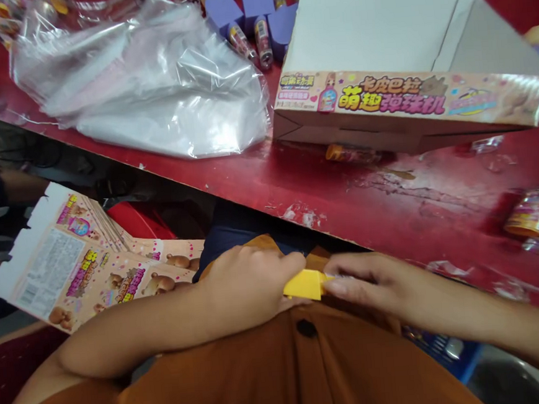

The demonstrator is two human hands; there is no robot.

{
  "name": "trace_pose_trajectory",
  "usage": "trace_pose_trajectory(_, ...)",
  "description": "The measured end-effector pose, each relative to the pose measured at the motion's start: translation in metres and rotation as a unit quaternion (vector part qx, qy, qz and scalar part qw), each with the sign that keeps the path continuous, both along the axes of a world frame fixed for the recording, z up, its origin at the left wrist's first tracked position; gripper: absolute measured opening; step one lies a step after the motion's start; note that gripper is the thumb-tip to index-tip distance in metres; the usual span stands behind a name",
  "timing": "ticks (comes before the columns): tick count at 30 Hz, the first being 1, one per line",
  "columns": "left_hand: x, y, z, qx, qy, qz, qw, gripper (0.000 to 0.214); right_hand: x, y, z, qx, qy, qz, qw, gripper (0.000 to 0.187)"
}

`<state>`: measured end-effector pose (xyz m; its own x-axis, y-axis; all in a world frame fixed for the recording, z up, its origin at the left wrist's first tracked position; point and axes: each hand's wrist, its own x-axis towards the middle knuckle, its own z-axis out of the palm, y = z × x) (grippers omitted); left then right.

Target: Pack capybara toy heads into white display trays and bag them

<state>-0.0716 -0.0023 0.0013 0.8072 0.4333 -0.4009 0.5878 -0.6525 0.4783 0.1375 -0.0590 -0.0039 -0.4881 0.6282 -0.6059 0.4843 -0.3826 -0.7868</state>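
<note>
So, piece: one yellow piece (306,284), material unclear, sits between the two hands, in front of the brown shirt (283,375) and below the edge of the red table (325,204).
Left grip: the left hand (250,284) is closed, its fingers clenched on the piece's left end.
Right grip: the right hand (373,284) is pinching the piece's right end with its fingertips (346,286); a shiny sliver there is too small to identify.
Handling: on something this small, fingertip pressure looks likelier to give control than a full-hand squeeze; level pinches and wrists kept low near the shirt would seem steadiest.
Carton: one open white carton (383,103) with a printed front stands on the table.
Bag: one heap of clear plastic (149,93) lies beside the carton; how many bags it holds cannot be told.
Purple shapes: three purple shapes (257,0) lie behind the carton's left corner.
Tubes: at least four candy tubes (263,40) show around them, and one more (352,153) lies under the carton's front edge.
Printed sheets: one stack of flat printed card sheets (83,266) sits below the table edge; their number cannot be counted.
</note>
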Motion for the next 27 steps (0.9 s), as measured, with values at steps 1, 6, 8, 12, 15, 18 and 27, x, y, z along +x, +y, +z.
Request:
trace_pose_trajectory(1, 0.002, 0.003, 0.001, 0.003, 0.004, 0.007, 1.0, 0.032, 0.003, -0.001, 0.001, 0.133, -0.053, 0.012, 0.99, 0.041)
trace_pose_trajectory(6, 0.011, 0.01, -0.005, 0.071, -0.036, -0.079, 0.994, 0.02, 0.007, -0.011, -0.003, 0.158, -0.041, -0.028, 0.986, 0.039)
trace_pose_trajectory(8, 0.014, 0.012, -0.008, 0.116, -0.035, -0.119, 0.985, 0.013, 0.007, -0.013, -0.007, -0.088, 0.067, -0.07, 0.991, 0.047)
trace_pose_trajectory(12, 0.02, 0.018, -0.006, 0.101, -0.027, -0.124, 0.987, 0.013, 0.014, -0.013, -0.006, -0.08, 0.057, -0.073, 0.992, 0.047)
trace_pose_trajectory(15, 0.023, 0.021, -0.005, 0.048, -0.021, -0.098, 0.994, 0.025, 0.017, -0.015, -0.003, 0.256, -0.099, -0.056, 0.96, 0.038)
trace_pose_trajectory(18, 0.024, 0.019, -0.01, 0.037, -0.036, -0.099, 0.994, 0.028, 0.013, -0.012, -0.002, 0.218, -0.083, -0.064, 0.97, 0.043)
trace_pose_trajectory(27, -0.004, 0.043, 0.002, -0.06, -0.048, 0.134, 0.988, 0.029, 0.023, 0.044, -0.008, 0.444, -0.15, -0.052, 0.882, 0.05)
